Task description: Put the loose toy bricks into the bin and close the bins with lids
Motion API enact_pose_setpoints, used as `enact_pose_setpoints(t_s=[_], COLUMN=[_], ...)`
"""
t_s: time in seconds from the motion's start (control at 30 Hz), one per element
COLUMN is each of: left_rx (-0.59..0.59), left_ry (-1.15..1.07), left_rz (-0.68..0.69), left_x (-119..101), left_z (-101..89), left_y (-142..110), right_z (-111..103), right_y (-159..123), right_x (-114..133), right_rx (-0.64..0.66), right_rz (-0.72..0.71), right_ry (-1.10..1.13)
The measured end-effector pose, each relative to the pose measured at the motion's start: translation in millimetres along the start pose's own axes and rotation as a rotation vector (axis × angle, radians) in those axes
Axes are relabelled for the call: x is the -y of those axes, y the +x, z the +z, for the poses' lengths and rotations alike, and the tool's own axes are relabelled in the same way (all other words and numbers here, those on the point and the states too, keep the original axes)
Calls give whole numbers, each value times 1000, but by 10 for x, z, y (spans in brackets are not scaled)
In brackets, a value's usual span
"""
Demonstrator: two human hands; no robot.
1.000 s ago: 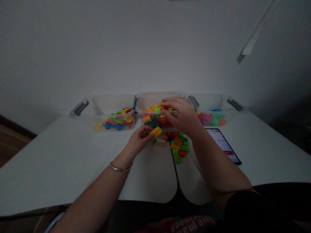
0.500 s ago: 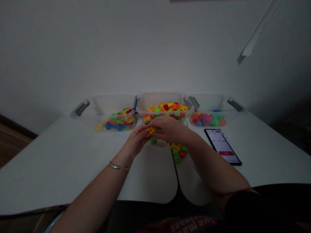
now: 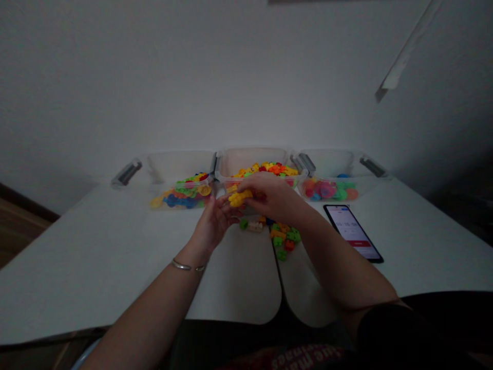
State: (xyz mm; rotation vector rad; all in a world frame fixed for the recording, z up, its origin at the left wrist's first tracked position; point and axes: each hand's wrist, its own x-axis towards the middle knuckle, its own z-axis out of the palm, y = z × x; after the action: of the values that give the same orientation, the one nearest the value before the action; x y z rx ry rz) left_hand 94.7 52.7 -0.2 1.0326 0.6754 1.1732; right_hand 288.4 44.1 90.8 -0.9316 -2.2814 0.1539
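Pinched between the thumb and fingers of the right hand, a yellow block is seen in the head view, held above the table in front of the middle box. The left hand is held beside it with fingers loosely spread; whether the block is touched by them cannot be told. Loose coloured blocks are spread on the table near the hands, and a phone is laid to their right.
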Motion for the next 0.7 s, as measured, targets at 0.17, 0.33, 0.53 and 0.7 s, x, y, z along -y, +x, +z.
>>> enact_pose_setpoints(t_s=[0.17, 0.33, 0.53, 0.7], left_rx=[-39, -77, -7, 57], left_ry=[215, 653, 1022, 1114], left_rz=[84, 210, 309, 346], left_x=[111, 135, 69, 80], left_z=[-100, -127, -129, -158], left_y=[63, 19, -21, 9], right_z=[-55, -35, 29, 49], right_y=[11, 20, 55, 54], right_x=[-98, -203, -312, -279], right_rx=[-302, -435, -378, -254], right_rz=[125, 204, 262, 266], right_ry=[-157, -221, -203, -258])
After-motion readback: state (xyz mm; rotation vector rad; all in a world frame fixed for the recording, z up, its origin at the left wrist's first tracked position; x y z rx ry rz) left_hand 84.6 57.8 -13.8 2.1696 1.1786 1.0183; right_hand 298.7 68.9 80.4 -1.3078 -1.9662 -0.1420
